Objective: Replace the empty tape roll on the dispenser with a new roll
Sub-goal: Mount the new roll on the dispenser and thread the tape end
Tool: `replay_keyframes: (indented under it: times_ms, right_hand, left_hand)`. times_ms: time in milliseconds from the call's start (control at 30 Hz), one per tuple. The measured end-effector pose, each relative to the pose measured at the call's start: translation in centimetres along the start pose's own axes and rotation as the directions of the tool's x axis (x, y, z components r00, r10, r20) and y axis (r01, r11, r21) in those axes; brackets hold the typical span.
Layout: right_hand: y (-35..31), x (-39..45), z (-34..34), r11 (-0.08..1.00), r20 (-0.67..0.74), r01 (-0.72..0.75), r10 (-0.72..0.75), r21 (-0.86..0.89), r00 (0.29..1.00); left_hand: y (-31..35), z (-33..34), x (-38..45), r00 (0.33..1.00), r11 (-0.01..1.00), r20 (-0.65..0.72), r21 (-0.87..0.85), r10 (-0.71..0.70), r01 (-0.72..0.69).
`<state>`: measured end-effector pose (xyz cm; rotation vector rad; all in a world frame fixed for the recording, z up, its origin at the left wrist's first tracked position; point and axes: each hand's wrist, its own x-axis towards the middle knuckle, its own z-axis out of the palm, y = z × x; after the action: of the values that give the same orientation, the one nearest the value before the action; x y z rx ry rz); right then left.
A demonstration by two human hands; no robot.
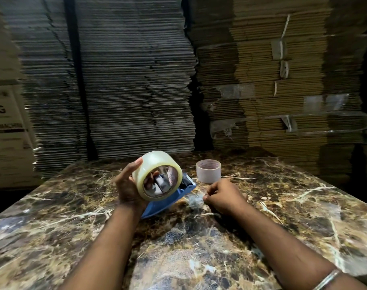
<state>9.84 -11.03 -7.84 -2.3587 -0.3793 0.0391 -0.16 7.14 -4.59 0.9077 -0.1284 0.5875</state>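
At the far left a pale carton (pixel 6 126) carries the letters "LG" in dark print; a line of smaller words below it is too blurred for me to read. Beside it rise tall stacks of flattened cardboard (pixel 119 80), edges toward me, running across the whole back.

My left hand (pixel 127 185) is raised above the marble table (pixel 283 206), forearm reaching in from the lower left, palm turned to the right. Its fingers wrap the back of the new tape roll (pixel 157 174), thumb up on the rim, with fingertips showing through the core. The clear roll is tilted, so its open core faces me and slightly down to the right; its axis runs from me away toward the upper left. There is printing inside the core, but I cannot read it.

Just behind and under the roll lies the blue dispenser (pixel 168 197) on the table, its long axis slanting from near left to far right, the blade end pointing away to the right.

Farther back stands the empty tape roll (pixel 208 171), upright on its edge, opening upward, faint reddish print inside, unreadable.

My right hand (pixel 224 195) rests low on the table, knuckles up, fingers curled and pinched together on a crumpled scrap of clear tape (pixel 194 200). A thin bangle (pixel 327 279) circles that forearm.
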Motion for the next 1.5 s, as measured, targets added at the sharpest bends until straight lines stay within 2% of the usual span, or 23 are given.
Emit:
replay_keyframes:
  times_ms: [300,467,633,867,1067,1200,1367,1467,1500]
  right_hand:
    - [0.5,0.2,-0.1,0.999,-0.045,0.048,-0.048,0.006,0.998]
    - [0.6,0.1,-0.8,0.997,-0.146,0.048,-0.056,-0.060,0.988]
    - [0.6,0.1,0.2,0.988,-0.179,0.093,-0.115,-0.126,0.977]
    - [0.8,-0.1,-0.2,0.962,-0.049,0.107,-0.123,-0.252,0.991]
    - [0.8,-0.9,-1.1,0.987,0.140,0.120,-0.104,-0.106,0.985]
    - [0.6,-0.8,-1.3,0.986,0.215,0.122,-0.095,-0.117,0.972]
    - [0.3,-1.1,-1.1,0.989,0.169,0.099,-0.081,-0.106,0.982]
    - [0.3,-1.3,-0.8,0.997,0.049,0.056,-0.054,-0.044,0.997]
    - [0.3,-1.3,-0.7,0.995,-0.005,0.084,-0.085,-0.053,0.996]
  left_hand:
    - [-0.3,-0.1,0.2,0.999,0.999,-0.026,0.036,-0.023,0.024]
    - [-0.3,0.1,0.1,0.999,0.996,-0.013,0.079,-0.038,0.039]
    - [-0.5,-0.3,0.1,0.998,0.993,-0.018,0.097,-0.060,0.062]
    - [-0.8,-0.2,0.3,0.992,0.991,-0.053,0.067,-0.111,0.114]
    - [-1.2,-0.7,0.5,0.985,0.988,-0.113,0.066,-0.130,0.138]
    - [-1.4,-0.9,0.9,0.971,0.982,-0.189,0.091,-0.146,0.165]
    - [-1.7,-0.7,1.0,0.953,0.978,-0.275,0.126,-0.129,0.168]
    - [-1.9,-0.4,1.1,0.933,0.978,-0.344,0.134,-0.107,0.161]
    - [-2.0,-0.2,1.1,0.926,0.978,-0.367,0.148,-0.087,0.150]
